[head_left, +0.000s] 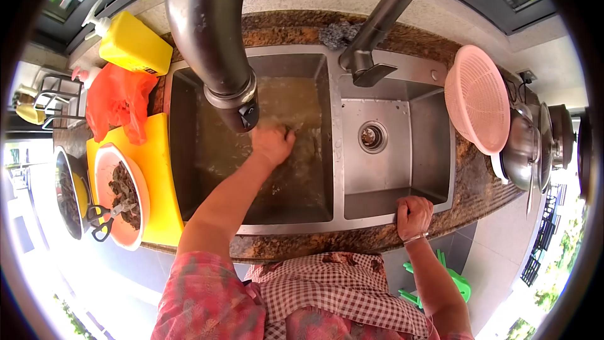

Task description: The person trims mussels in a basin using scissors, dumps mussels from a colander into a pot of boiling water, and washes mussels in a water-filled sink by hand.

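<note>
My left hand [272, 143] reaches into brown, murky water [289, 97] in the large left sink basin [248, 215]. The thumb side shows above the surface, but the other fingers are under water and whatever they touch is hidden. My right hand [415, 216] rests at the front of the smaller right basin [380, 167], its fingers curled over the sink edge [371, 219]. That basin holds no water, and its drain [372, 136] is in plain sight. A thick dark faucet spout [211, 31] hangs over the left basin, partly blocking the view near my left hand.
Left of the sink, a pink bowl [143, 198] with dark brown pieces and scissors [104, 217] sits on a yellow board [162, 176]. Nearby are an orange-red bag [116, 97] and a yellow pump bottle [136, 43]. To the right stand a pink colander [478, 97] and metal pots [521, 145].
</note>
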Tool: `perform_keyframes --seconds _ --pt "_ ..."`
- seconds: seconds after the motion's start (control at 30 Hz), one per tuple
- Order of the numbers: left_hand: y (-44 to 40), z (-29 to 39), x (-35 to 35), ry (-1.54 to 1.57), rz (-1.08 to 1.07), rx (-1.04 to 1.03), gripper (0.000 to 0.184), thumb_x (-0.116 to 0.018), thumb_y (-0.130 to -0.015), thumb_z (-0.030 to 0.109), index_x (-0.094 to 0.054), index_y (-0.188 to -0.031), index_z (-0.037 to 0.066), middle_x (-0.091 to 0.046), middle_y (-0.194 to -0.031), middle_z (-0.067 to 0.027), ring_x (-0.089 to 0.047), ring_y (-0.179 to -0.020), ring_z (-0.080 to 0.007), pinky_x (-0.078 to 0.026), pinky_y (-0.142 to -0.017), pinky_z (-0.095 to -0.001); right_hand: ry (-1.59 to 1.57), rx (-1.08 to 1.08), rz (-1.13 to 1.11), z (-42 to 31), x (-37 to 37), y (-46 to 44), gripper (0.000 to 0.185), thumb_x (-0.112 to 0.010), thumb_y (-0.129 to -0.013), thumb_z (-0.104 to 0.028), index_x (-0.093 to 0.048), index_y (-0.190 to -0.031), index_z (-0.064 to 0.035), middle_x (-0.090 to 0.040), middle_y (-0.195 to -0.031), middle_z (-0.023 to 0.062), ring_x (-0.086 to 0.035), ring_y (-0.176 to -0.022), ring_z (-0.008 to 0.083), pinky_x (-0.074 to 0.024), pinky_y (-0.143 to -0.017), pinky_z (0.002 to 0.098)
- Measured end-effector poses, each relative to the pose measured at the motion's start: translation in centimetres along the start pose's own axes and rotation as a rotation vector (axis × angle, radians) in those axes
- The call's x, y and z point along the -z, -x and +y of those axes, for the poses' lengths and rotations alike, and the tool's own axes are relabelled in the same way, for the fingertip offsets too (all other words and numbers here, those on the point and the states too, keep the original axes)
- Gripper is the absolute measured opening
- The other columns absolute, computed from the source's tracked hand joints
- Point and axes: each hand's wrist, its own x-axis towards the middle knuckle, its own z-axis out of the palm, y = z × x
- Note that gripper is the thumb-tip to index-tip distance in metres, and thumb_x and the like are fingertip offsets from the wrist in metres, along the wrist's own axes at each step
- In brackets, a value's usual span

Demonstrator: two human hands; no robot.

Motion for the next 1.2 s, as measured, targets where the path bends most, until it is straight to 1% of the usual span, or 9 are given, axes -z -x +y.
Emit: perform_keyframes --seconds 0.1,0.3,0.47,0.67,0.77,0.97,1.03,1.1,1.2 --pt "-1.9 -3.3 1.5 -0.101 0.262 0.017 0.063 -0.056 -0.089 0.059 -0.063 -0.126 0.008 -0.041 -0.148 -0.0247 -0.039 -0.137 -0.0419 -0.041 -0.108 -0.0496 0.016 0.031 -0.019 0.7 -0.6 0.1 0.015 -0.058 -0.084 -0.017 -0.069 -0.075 -0.0119 -0.069 -0.083 0.0086 -0.061 -0.086 0.0317 -0.0426 -0.089 0.0445" --pt "-0.7 -2.9 -0.2 -0.074 -0.018 0.132 0.096 -0.067 -0.072 0.074 -0.051 -0.145 0.013 -0.034 -0.148 -0.0206 -0.031 -0.138 -0.0411 -0.042 -0.109 -0.0489 0.042 0.077 -0.008 2.2 -2.1 1.1 0.025 -0.054 -0.090 -0.022 -0.070 -0.079 -0.0068 -0.067 -0.084 0.0133 -0.060 -0.086 0.0359 -0.0430 -0.089 0.0490" --pt "4.4 -1.9 -5.1 -0.115 -0.154 -0.255 0.076 -0.079 -0.073 0.040 -0.053 -0.140 0.015 -0.047 -0.140 -0.0182 -0.049 -0.127 -0.0382 -0.052 -0.095 -0.0458 0.090 0.044 -0.008 1.2 -1.8 0.9 0.031 -0.054 -0.092 -0.024 -0.070 -0.077 -0.0032 -0.066 -0.078 0.0174 -0.060 -0.078 0.0375 -0.0452 -0.078 0.0505" --pt "5.2 -3.4 -6.0 0.003 -0.342 -0.325 0.040 -0.071 -0.078 0.027 -0.069 -0.115 0.014 -0.069 -0.116 -0.0147 -0.067 -0.106 -0.0357 -0.054 -0.090 -0.0449 -0.009 0.262 0.158 -1.7 -0.2 0.2 0.030 -0.057 -0.088 -0.015 -0.062 -0.063 0.0022 -0.059 -0.063 0.0204 -0.053 -0.057 0.0375 -0.0458 -0.059 0.0515" --pt "6.8 -2.6 -4.6 -0.087 -0.334 -0.427 0.036 -0.074 -0.073 0.032 -0.073 -0.103 0.012 -0.067 -0.119 -0.0155 -0.062 -0.116 -0.0369 -0.047 -0.100 -0.0503 -0.029 0.178 0.097 -0.6 -0.8 0.4 0.031 -0.056 -0.088 -0.014 -0.057 -0.061 0.0015 -0.055 -0.059 0.0189 -0.048 -0.053 0.0359 -0.0423 -0.057 0.0507" --pt "5.3 -2.3 -7.4 -0.286 0.150 -1.011 0.063 -0.080 -0.070 0.041 -0.063 -0.124 0.011 -0.058 -0.126 -0.0164 -0.049 -0.128 -0.0349 -0.016 -0.114 -0.0682 -0.018 0.292 0.148 1.5 -1.9 0.4 0.034 -0.056 -0.088 -0.016 -0.054 -0.059 0.0007 -0.050 -0.056 0.0189 -0.043 -0.048 0.0323 -0.0389 -0.053 0.0494" --pt "2.6 -1.4 -6.9 -0.274 -0.046 -0.898 0.072 -0.080 -0.068 0.038 -0.059 -0.133 0.017 -0.061 -0.129 -0.0159 -0.047 -0.134 -0.0341 -0.010 -0.115 -0.0719 0.020 0.171 0.057 1.8 -1.9 0.6 0.032 -0.055 -0.091 -0.021 -0.059 -0.066 -0.0027 -0.055 -0.065 0.0183 -0.049 -0.062 0.0340 -0.0409 -0.065 0.0503" --pt "0.2 -1.7 -7.4 -0.157 0.135 -0.733 0.073 -0.078 -0.072 0.035 -0.055 -0.139 0.022 -0.060 -0.132 -0.0167 -0.047 -0.134 -0.0366 -0.014 -0.117 -0.0667 0.127 -0.001 -0.074 3.1 -2.5 1.3 0.030 -0.052 -0.093 -0.026 -0.070 -0.080 -0.0058 -0.065 -0.081 0.0144 -0.060 -0.085 0.0374 -0.0433 -0.085 0.0498" --pt "-2.5 -3.5 -4.8 0.223 -0.092 -0.291 0.075 -0.075 -0.078 0.034 -0.048 -0.147 0.025 -0.060 -0.134 -0.0176 -0.049 -0.133 -0.0373 -0.022 -0.118 -0.0563 0.076 0.070 -0.027 2.2 -2.0 1.1 0.027 -0.053 -0.092 -0.025 -0.069 -0.081 -0.0068 -0.066 -0.082 0.0141 -0.060 -0.084 0.0369 -0.0432 -0.084 0.0493"
